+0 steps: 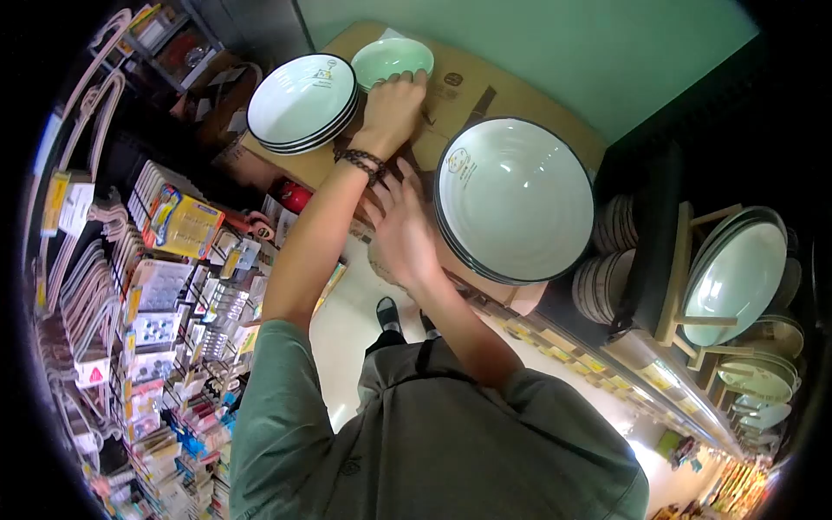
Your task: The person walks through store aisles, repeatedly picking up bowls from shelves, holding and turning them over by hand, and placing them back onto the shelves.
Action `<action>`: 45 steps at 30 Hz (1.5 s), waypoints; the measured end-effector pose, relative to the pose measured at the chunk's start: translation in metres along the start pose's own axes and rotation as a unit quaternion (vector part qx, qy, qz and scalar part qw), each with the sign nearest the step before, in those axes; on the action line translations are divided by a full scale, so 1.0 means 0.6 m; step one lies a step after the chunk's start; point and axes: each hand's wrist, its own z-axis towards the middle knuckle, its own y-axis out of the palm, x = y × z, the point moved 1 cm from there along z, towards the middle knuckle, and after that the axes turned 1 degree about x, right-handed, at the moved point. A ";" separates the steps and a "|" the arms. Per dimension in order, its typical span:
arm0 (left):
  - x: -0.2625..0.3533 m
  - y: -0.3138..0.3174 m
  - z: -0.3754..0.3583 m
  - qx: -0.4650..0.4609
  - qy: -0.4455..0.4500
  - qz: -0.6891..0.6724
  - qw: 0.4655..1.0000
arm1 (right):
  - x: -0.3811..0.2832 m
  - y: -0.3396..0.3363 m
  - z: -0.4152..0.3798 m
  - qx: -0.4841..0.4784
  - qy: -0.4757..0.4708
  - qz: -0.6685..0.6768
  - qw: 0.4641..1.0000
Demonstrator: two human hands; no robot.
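"So, where's the green bowl (390, 58)?"

"At the left hand (394, 108); I can't tell if it grips."

"The right hand (406, 234)?"

"Open, nearer you. Keep the bowl level, off the white bowls (299, 100) left of that first hand."

Bright light glints off the white bowls (516, 199), while fisheye distortion curves the edges into black corners

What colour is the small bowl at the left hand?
The small bowl is pale mint green, seen best in the head view.
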 end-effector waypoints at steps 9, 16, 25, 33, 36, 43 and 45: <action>0.017 -0.091 -0.124 0.008 0.101 -0.118 0.988 | 0.017 0.002 -0.007 0.061 0.001 0.029 0.998; -0.008 -0.163 -0.206 -0.045 0.113 -0.267 0.956 | 0.025 0.000 -0.052 0.054 0.023 0.006 0.998; -0.013 -0.186 -0.237 -0.046 0.093 -0.361 0.927 | 0.027 0.006 -0.089 0.048 -0.005 -0.115 0.992; -0.004 -0.187 -0.228 -0.003 0.086 -0.376 0.923 | 0.027 0.014 -0.086 0.073 -0.002 -0.060 0.996; 0.006 -0.196 -0.221 0.050 0.035 -0.380 0.923 | 0.021 0.014 -0.090 0.060 0.017 -0.057 0.996; 0.025 -0.207 -0.227 0.161 -0.014 -0.335 0.928 | -0.007 0.009 -0.106 -0.066 0.058 -0.032 0.996; 0.033 -0.218 -0.233 0.193 -0.019 -0.325 0.926 | -0.014 0.012 -0.111 -0.089 0.059 -0.028 0.994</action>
